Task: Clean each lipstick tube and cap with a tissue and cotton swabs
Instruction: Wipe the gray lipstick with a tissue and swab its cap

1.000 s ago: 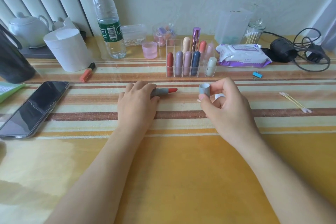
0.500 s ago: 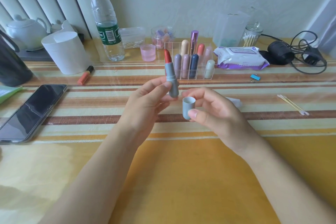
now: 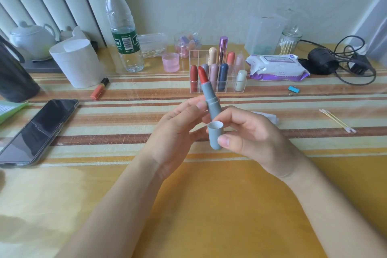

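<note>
My left hand (image 3: pixel 178 130) holds a grey lipstick tube (image 3: pixel 211 100) upright above the table, its red bullet tilted slightly left. My right hand (image 3: pixel 249 136) pinches the matching grey cap (image 3: pixel 215 135) between thumb and fingers, open end up, just below and in front of the tube's base. A crumpled white tissue (image 3: pixel 270 118) lies on the table behind my right hand. Two cotton swabs (image 3: pixel 337 121) lie to the right. A clear organiser (image 3: pixel 217 75) behind holds several capped lipsticks.
A phone (image 3: pixel 39 130) lies at the left, an orange lip product (image 3: pixel 99 88) beside a white cup (image 3: pixel 78 63). A water bottle (image 3: pixel 123 27), pink cup (image 3: pixel 170 62), wipes pack (image 3: pixel 276 67), swab jar (image 3: pixel 290 41), blue clip (image 3: pixel 293 89) and black cable (image 3: pixel 343 65) line the back.
My left hand picked the lipstick tube up off the table and stood it upright. My right hand brought the cap down and closer, beneath the tube.
</note>
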